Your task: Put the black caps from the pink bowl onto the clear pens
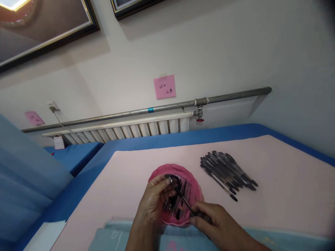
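I'm looking down at a counter [274, 195] covered in a smooth pale pink sheet, with a blue cloth border running round its far edge. Behind it stands a plain off-white wall with a ribbed white radiator [131, 130], a grey metal pipe [230, 96] above it and a pink sticky note [164, 86] with handwriting I can't read. Dark picture frames [52, 31] hang at the top left.

On the counter, just in front of me, sits a round, shallow pink dish [193, 181] with a wavy rim — it holds a jumble of short dark pen parts. To its right, well apart from it, lies a loose heap of slim dark pens [227, 170], all lying roughly the same way.

My left hand [154, 200] is over the dish, fingers curled narrowly, pinching the top end of one pen [181, 195]. My right hand [217, 223] is at the dish's near rim, thumb and fingers closed on the lower end of that same pen — it slants between the two hands above the dish. A soft light blue cloth [115, 237] lies at the near edge beneath my wrists.
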The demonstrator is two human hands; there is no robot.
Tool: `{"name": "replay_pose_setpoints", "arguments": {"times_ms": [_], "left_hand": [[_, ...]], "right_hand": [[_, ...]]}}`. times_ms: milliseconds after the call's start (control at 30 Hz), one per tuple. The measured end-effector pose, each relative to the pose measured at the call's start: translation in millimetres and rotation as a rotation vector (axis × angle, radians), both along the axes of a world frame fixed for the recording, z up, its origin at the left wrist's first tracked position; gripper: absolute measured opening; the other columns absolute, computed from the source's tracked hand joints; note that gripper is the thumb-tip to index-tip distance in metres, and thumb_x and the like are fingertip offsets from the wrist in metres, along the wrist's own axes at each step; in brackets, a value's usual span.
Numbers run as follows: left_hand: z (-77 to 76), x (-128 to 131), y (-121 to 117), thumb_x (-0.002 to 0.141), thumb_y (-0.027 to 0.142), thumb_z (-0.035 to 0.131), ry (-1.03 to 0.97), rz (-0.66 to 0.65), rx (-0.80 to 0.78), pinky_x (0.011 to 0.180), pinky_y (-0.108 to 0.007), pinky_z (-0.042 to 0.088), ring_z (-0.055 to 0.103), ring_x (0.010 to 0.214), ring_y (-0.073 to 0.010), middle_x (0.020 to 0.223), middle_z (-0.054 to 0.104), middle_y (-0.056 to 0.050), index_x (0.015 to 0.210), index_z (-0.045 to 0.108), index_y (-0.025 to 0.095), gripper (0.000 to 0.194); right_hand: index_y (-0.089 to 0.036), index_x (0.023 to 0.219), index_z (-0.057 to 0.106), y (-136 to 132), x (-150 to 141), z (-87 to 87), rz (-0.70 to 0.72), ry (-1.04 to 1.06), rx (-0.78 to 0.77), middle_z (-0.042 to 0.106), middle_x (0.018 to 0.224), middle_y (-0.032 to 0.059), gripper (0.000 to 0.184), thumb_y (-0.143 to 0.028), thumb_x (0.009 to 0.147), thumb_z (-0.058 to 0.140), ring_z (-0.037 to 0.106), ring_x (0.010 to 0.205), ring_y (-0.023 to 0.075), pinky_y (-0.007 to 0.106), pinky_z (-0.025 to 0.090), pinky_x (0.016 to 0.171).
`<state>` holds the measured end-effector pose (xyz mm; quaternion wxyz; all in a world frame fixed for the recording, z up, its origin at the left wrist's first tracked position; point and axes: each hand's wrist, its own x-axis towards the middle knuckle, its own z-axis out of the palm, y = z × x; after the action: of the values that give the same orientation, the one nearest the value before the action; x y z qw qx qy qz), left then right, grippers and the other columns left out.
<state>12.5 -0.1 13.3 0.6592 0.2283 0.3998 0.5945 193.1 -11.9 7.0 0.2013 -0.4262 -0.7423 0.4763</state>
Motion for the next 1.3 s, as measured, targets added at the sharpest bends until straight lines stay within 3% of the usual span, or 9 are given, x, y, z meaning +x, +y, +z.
{"name": "replay_pose_setpoints", "arguments": {"times_ms": [400, 600, 767, 933, 1067, 1133, 1300], "left_hand": [[2.8, 3.8, -0.7, 0.060, 0.018, 0.076, 0.069, -0.027, 0.005, 0.054, -0.018, 0.048, 0.061, 0.060, -0.0099, 0.070, 0.067, -0.002, 0.072, 0.067, 0.013, 0.017], [1.8, 7.4, -1.2, 0.058, 0.019, 0.077, 0.074, -0.019, -0.018, 0.053, -0.018, 0.048, 0.060, 0.056, -0.0087, 0.067, 0.067, -0.002, 0.071, 0.066, 0.013, 0.018], [1.8, 10.9, -0.2, 0.057, 0.021, 0.078, 0.046, 0.006, -0.033, 0.053, -0.018, 0.049, 0.060, 0.057, -0.0094, 0.066, 0.067, -0.002, 0.069, 0.065, 0.013, 0.020], [0.8, 8.7, 1.1, 0.055, 0.023, 0.079, 0.050, 0.086, -0.024, 0.052, -0.018, 0.048, 0.060, 0.055, -0.0088, 0.065, 0.066, -0.001, 0.068, 0.063, 0.013, 0.023], [0.0, 7.3, 2.4, 0.056, 0.023, 0.079, 0.042, 0.089, -0.032, 0.052, -0.019, 0.049, 0.060, 0.056, -0.0095, 0.066, 0.066, -0.002, 0.069, 0.062, 0.012, 0.024], [0.0, 7.5, 2.6, 0.056, 0.023, 0.079, 0.031, 0.082, -0.028, 0.052, -0.019, 0.049, 0.061, 0.057, -0.0101, 0.067, 0.067, -0.003, 0.070, 0.062, 0.012, 0.024], [0.8, 7.8, 2.4, 0.057, 0.022, 0.078, 0.004, 0.098, -0.036, 0.053, -0.019, 0.049, 0.061, 0.057, -0.0103, 0.066, 0.067, -0.002, 0.069, 0.061, 0.013, 0.023]], "right_hand": [[-0.020, 0.062, 0.043, 0.2, 1.9, 1.7, -0.020, -0.014, 0.000, 0.038, 0.057, -0.0053, 0.015, -0.027, 0.075, 0.046, 0.038, 0.055, 0.0115, 0.022, 0.029, 0.051], [-0.022, 0.078, 0.052, -0.1, 2.1, -4.7, -0.110, 0.056, -0.011, 0.056, 0.067, -0.0031, 0.006, -0.025, 0.074, 0.048, 0.050, 0.063, 0.0136, 0.022, 0.036, 0.056], [-0.022, 0.074, 0.051, 0.9, 4.7, -6.3, -0.148, 0.011, 0.058, 0.055, 0.063, -0.0029, 0.013, -0.033, 0.079, 0.046, 0.052, 0.062, 0.0150, 0.023, 0.038, 0.056], [-0.024, 0.091, 0.055, 1.5, 4.8, -0.9, -0.115, -0.025, 0.098, 0.057, 0.066, -0.0029, 0.017, -0.033, 0.079, 0.049, 0.052, 0.060, 0.0148, 0.023, 0.038, 0.055], [-0.022, 0.079, 0.053, 1.7, 4.6, 1.8, -0.155, -0.079, 0.190, 0.057, 0.066, -0.0023, 0.007, -0.029, 0.078, 0.049, 0.052, 0.060, 0.0143, 0.023, 0.038, 0.055], [-0.022, 0.077, 0.053, 1.2, 4.9, 2.7, -0.141, -0.053, 0.197, 0.060, 0.068, -0.0004, 0.015, -0.032, 0.083, 0.043, 0.054, 0.063, 0.0153, 0.024, 0.040, 0.057], [-0.022, 0.096, 0.054, -0.7, 4.7, 4.3, -0.123, -0.027, 0.186, 0.065, 0.081, 0.0016, 0.019, -0.029, 0.080, 0.048, 0.059, 0.071, 0.0176, 0.027, 0.043, 0.066]]}}
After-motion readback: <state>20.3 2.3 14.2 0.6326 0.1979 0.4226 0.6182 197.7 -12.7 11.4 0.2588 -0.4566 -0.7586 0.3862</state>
